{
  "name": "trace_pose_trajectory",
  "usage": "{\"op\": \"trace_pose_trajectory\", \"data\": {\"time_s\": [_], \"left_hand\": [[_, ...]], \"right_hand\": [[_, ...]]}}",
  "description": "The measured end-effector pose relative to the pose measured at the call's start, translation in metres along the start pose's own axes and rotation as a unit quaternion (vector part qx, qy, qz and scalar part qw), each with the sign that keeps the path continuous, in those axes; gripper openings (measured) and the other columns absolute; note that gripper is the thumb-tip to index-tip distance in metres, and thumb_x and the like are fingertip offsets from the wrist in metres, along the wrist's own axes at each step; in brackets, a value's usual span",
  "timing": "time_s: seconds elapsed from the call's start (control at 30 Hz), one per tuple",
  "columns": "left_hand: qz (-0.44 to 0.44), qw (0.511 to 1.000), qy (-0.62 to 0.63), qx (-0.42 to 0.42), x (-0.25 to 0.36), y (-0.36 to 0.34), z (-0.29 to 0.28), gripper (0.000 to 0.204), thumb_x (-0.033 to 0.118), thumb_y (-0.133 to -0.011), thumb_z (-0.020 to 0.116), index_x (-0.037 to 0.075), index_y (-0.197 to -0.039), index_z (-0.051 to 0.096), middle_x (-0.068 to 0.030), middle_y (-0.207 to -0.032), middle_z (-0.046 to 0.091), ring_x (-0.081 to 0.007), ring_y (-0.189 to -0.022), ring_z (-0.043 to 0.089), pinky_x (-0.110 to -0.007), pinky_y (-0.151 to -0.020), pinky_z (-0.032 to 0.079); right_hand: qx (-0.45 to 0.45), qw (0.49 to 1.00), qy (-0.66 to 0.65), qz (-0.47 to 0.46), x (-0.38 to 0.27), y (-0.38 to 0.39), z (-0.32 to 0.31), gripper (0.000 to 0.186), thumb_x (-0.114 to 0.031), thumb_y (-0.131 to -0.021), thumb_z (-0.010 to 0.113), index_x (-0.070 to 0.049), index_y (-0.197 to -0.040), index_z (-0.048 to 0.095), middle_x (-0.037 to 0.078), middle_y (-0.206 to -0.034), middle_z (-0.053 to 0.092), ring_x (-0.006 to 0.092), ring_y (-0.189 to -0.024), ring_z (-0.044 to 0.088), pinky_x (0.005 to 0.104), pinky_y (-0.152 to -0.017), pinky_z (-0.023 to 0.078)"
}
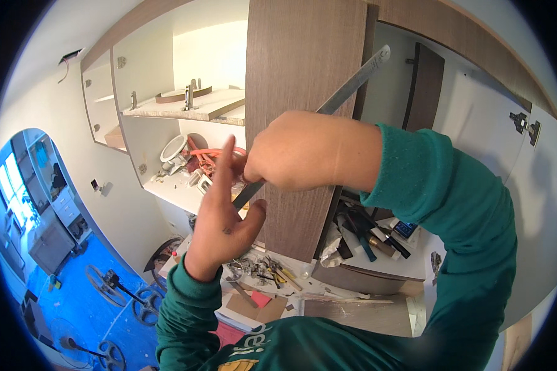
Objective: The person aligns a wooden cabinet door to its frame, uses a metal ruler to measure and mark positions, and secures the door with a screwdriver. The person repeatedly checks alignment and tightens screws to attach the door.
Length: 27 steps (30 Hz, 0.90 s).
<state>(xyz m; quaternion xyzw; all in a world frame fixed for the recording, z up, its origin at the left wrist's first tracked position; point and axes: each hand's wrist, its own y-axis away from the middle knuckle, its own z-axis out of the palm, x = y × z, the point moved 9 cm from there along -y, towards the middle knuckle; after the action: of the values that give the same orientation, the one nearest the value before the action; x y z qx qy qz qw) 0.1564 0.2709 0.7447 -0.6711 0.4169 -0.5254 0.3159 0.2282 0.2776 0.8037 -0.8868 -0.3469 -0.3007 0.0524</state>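
My right hand (309, 151) grips a long steel ruler (353, 80) that slants from upper right to lower left across a brown wood-grain door panel (297, 62). My left hand (226, 219) is raised just below and left of it, fingers stretched upward and thumb apart, beside the ruler's lower part; whether it touches the steel is unclear. Behind my hands, a white cabinet shelf (164, 182) holds red cords (201, 151) and a round white fitting (173, 148). Above, loose boards with hinge hardware (220, 102) lie on the upper shelf.
Small tools and hardware (266, 269) lie on a ledge below. More tools (371, 238) sit in the right compartment. An open white door with hinges (532, 185) stands at the right. An arched opening at the left shows a blue-covered floor (86, 315) with wheeled equipment (111, 284).
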Motion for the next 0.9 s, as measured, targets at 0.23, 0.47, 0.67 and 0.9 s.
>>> {"op": "trace_pose_trajectory", "data": {"time_s": [0.23,0.47,0.67,0.9], "left_hand": [[-0.134,0.983,0.107,-0.066,-0.06,0.035,0.034,0.032,0.005,-0.101,0.059,-0.003,-0.132,0.055,-0.0116,-0.094,0.068,-0.0173,-0.088,0.064,-0.031,-0.082,0.051],[-0.218,0.963,0.155,-0.016,-0.085,0.07,0.03,0.026,0.01,-0.104,0.057,-0.001,-0.127,0.062,0.0,-0.08,0.057,-0.0083,-0.074,0.051,-0.026,-0.068,0.044],[-0.228,0.954,0.194,-0.009,-0.092,0.095,0.03,0.025,0.01,-0.104,0.057,-0.001,-0.126,0.064,0.0033,-0.081,0.053,-0.0063,-0.075,0.048,-0.024,-0.069,0.042],[-0.223,0.953,0.203,0.0,-0.092,0.113,0.031,0.025,0.011,-0.105,0.058,-0.001,-0.126,0.066,0.0052,-0.08,0.051,-0.005,-0.073,0.045,-0.023,-0.066,0.04]], "right_hand": [[-0.001,0.999,-0.003,-0.032,-0.025,-0.006,0.01,0.021,-0.014,-0.084,0.066,-0.01,-0.101,0.077,0.015,-0.09,0.075,0.0356,-0.085,0.074,0.0456,-0.075,0.059],[0.17,0.98,0.105,0.017,0.009,0.026,-0.027,0.018,-0.025,-0.088,0.07,-0.008,-0.089,0.074,0.009,-0.083,0.072,0.0309,-0.086,0.071,0.0462,-0.089,0.053],[0.432,0.892,0.129,-0.007,0.046,0.091,-0.064,0.019,-0.026,-0.091,0.067,-0.008,-0.088,0.072,0.009,-0.086,0.069,0.0309,-0.083,0.067,0.0449,-0.088,0.051],[0.403,0.902,-0.124,0.092,0.098,0.121,-0.059,0.02,-0.018,-0.1,0.062,0.0,-0.1,0.07,0.009,-0.084,0.063,0.0206,-0.077,0.056,0.0332,-0.075,0.048]]}}
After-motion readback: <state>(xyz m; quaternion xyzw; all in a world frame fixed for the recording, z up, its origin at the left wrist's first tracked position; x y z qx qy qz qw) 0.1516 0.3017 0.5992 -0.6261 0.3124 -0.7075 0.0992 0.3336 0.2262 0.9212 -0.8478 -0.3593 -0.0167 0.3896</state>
